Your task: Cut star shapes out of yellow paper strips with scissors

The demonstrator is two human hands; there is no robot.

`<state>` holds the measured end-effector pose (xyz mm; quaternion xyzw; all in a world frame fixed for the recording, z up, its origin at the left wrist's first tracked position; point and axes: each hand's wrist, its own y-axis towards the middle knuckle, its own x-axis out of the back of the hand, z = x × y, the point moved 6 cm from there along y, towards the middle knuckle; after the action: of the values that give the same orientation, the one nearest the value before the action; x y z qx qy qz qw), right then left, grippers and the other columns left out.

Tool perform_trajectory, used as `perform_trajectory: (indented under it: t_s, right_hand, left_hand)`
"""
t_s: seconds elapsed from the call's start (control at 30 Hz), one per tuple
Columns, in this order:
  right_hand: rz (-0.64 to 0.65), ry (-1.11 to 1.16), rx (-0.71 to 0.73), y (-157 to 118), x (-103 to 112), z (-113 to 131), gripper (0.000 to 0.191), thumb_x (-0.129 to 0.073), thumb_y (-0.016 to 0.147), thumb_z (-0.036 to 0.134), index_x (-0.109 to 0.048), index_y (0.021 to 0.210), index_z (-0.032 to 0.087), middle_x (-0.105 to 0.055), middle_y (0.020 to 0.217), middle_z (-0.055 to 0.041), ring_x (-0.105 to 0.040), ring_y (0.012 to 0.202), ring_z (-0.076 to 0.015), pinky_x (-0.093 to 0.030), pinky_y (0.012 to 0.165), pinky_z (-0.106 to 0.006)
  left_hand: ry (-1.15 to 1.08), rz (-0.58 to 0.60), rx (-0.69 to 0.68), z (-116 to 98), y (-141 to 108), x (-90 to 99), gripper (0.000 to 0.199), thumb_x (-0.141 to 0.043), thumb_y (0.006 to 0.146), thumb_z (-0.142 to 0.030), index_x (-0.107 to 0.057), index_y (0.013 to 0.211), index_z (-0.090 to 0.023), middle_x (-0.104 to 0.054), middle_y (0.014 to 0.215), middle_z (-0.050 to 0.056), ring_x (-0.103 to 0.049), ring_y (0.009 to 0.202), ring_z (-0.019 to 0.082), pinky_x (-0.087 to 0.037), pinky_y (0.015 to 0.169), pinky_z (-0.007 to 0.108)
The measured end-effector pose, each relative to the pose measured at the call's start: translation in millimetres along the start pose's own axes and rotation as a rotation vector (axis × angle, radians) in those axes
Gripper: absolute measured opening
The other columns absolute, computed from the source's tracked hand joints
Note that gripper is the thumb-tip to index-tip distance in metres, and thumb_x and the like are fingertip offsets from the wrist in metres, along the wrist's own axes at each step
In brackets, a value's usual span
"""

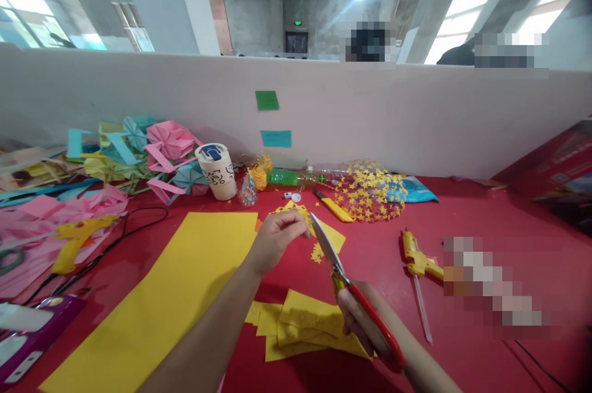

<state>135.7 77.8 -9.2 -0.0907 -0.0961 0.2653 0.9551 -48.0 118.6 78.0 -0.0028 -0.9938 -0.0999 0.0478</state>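
Observation:
My right hand (358, 313) is wrapped round the handles of a pair of scissors (327, 246), red on the outside with yellow inside. The blades point up and away from me, their tip just right of my left hand (281, 237). That hand is closed in a pinch; whatever lies between its fingertips is too small or hidden to make out. Just beyond and below the fingers, small yellow paper stars (317, 253) lie by a yellow paper piece (335, 236). Under my right hand, several yellow paper rectangles (296, 334) are stacked loosely.
A large yellow sheet (185, 282) covers the left. Behind are a paper cup (216, 172), a green plastic bottle (284, 177), star-covered clear plastic (370, 192) and a yellow utility knife (337, 206). Glue guns lie right (416, 257) and left (76, 239), near folded coloured paper (171, 140).

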Motion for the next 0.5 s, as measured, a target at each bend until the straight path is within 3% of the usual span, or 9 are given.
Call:
perform_trajectory:
  t_s: [0.13,0.2,0.27,0.33,0.5]
  right_hand:
    - [-0.173,0.02,0.112,5,24,7,0.046,-0.051,0.082,0.063,-0.041,0.062,0.022,-0.038,0.035,0.0097,-0.036,0.032,-0.0081,-0.05,0.059,-0.028]
    - [-0.242,0.067,0.174,10,36,8,0.045,-0.054,0.083,0.058,-0.043,0.059,0.022,-0.039,0.033,0.0088,-0.038,0.033,-0.0084,-0.05,0.061,-0.028]
    - [-0.207,0.211,0.195,15,39,5,0.045,-0.051,0.087,0.055,-0.04,0.058,0.022,-0.038,0.036,0.0092,-0.039,0.032,-0.0075,-0.049,0.059,-0.027]
    - [-0.159,0.3,0.131,19,37,-3,0.044,-0.05,0.087,0.055,-0.04,0.061,0.022,-0.036,0.035,0.0102,-0.035,0.028,-0.0067,-0.042,0.044,-0.022]
    - [-0.218,0.287,0.054,21,37,-11,0.03,-0.064,0.079,0.039,-0.042,0.069,0.022,-0.035,0.035,0.0126,-0.032,0.024,-0.0063,-0.024,0.03,-0.017]
  left_hand:
    - [-0.057,0.095,0.072,6,1,-4.9,0.024,-0.054,0.08,-0.017,-0.061,0.058,-0.017,-0.059,0.061,-0.001,-0.053,0.067,0.013,-0.042,0.073,0.025]
    - [-0.057,0.173,0.111,10,0,-14.0,0.023,-0.054,0.079,-0.016,-0.061,0.057,-0.016,-0.06,0.061,-0.001,-0.054,0.066,0.013,-0.042,0.073,0.025]
    - [-0.04,0.231,0.132,15,-2,-25.0,0.023,-0.054,0.079,-0.016,-0.062,0.058,-0.016,-0.061,0.062,0.0,-0.055,0.066,0.013,-0.043,0.072,0.026]
    - [-0.019,0.273,0.144,20,-3,-35.9,0.021,-0.054,0.079,-0.017,-0.062,0.06,-0.016,-0.061,0.063,0.0,-0.056,0.067,0.014,-0.043,0.072,0.026]
    - [0.079,0.315,0.13,31,-3,-44.4,0.018,-0.052,0.08,-0.021,-0.061,0.065,-0.016,-0.061,0.069,0.001,-0.057,0.073,0.016,-0.043,0.075,0.028]
